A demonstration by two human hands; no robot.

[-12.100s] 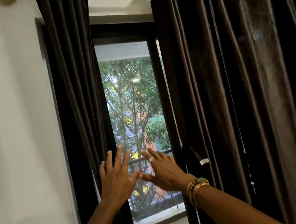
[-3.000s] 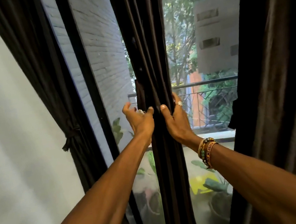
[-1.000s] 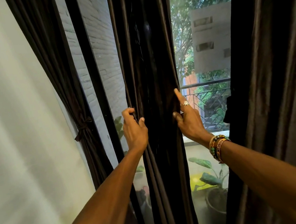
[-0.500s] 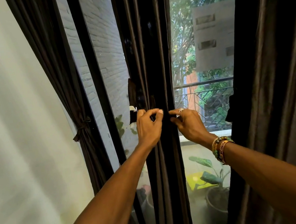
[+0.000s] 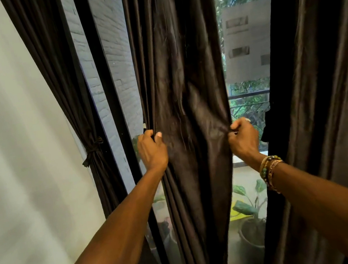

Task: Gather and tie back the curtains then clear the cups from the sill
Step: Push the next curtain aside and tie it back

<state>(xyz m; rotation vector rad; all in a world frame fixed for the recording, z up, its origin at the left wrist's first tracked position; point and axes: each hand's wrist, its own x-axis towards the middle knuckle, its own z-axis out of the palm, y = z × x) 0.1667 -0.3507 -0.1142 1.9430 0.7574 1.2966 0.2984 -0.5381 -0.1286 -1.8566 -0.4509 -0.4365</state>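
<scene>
Centrally, middle curtain (image 5: 180, 62) screening window (image 5: 243, 41), tied curtain (image 5: 64, 80) left, plant (image 5: 246, 207) outside

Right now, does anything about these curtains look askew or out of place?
Nothing looks damaged. The middle curtain hangs untied across the window, stretched and puckered between the left hand and the right hand, which grip its edges. The left curtain is tied back by the wall.

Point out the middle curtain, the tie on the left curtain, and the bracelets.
middle curtain (image 5: 178, 62): head view, on its upper folds.
tie (image 5: 93, 149): head view, on the knot.
bracelets (image 5: 270, 169): head view, on the beads.
</scene>
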